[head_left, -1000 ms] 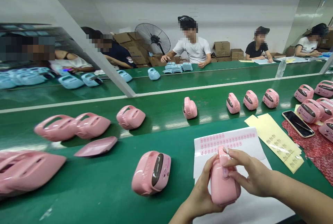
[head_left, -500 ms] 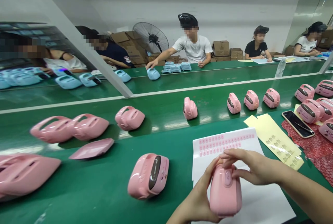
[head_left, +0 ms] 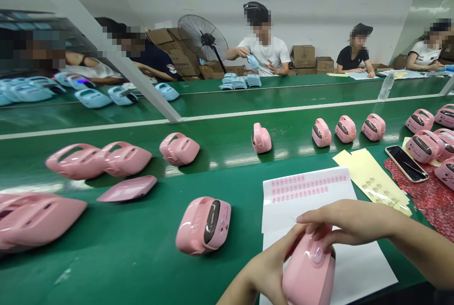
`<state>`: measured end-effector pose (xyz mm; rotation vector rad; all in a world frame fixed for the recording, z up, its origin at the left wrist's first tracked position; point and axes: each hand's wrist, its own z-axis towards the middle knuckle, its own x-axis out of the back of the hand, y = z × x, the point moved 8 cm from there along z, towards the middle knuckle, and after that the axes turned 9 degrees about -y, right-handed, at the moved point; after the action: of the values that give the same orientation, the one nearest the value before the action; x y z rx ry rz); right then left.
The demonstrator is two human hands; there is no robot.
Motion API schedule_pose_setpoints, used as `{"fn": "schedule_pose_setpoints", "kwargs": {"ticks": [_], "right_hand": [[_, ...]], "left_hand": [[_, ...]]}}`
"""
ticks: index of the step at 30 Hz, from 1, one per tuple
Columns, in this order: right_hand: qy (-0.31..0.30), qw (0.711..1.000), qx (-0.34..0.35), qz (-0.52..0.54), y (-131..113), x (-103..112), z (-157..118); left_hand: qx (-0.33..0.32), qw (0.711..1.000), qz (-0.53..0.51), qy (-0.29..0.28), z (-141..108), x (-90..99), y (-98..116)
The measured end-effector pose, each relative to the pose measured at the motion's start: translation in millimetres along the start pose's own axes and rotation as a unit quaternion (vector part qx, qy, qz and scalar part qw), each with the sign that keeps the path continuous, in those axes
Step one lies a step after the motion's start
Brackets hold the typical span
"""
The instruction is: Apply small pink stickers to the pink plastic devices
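Low at the front, my left hand (head_left: 271,267) is wrapped round the left side of a pink plastic device with a carry handle (head_left: 307,276). My right hand (head_left: 340,224) curls over its top, fingers bent at the handle and thumb beside a small oval pink label (head_left: 318,253) on its end. The device tilts over a white sheet (head_left: 362,267). Rows of small pink oval stickers (head_left: 298,189) fill the upper part of that sheet. A similar pink device (head_left: 202,227) with a dark window stands to the left on the green bench.
Several pink devices (head_left: 179,149) line the belt ahead. A pink panel (head_left: 127,189) lies at left. Yellow sticker sheets (head_left: 369,175), a phone (head_left: 406,163) and red bubble wrap (head_left: 431,201) are at right. Across the line, people sit by blue parts (head_left: 92,98); a bottle (head_left: 386,86) stands there.
The device in my hands has tilted and come lower in view, with my right hand bent further over it. Across the line, a person has lifted a blue part off the bench.
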<state>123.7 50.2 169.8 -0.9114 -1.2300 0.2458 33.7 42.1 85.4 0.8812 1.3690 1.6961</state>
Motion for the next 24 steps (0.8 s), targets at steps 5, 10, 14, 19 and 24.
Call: {"fn": "schedule_pose_setpoints", "kwargs": {"ticks": [5, 10, 14, 19, 24], "right_hand": [[-0.065, 0.995, -0.012, -0.077, -5, -7, 0], [-0.136, 0.982, -0.046, -0.126, -4, -17, -1], [-0.146, 0.977, -0.059, -0.144, -12, -21, 1], [-0.150, 0.982, -0.084, -0.081, -7, -19, 4], [-0.115, 0.978, -0.045, 0.167, 37, -17, 3]], "left_hand": [[-0.011, 0.999, 0.000, -0.039, 2, -4.8, -7], [-0.006, 0.997, -0.003, -0.072, 6, -8.0, -1], [0.019, 0.997, -0.010, -0.070, 7, -8.7, 7], [0.075, 0.996, -0.010, -0.055, 4, -6.9, 9], [0.057, 0.995, -0.067, -0.046, 2, -10.2, 14]]}}
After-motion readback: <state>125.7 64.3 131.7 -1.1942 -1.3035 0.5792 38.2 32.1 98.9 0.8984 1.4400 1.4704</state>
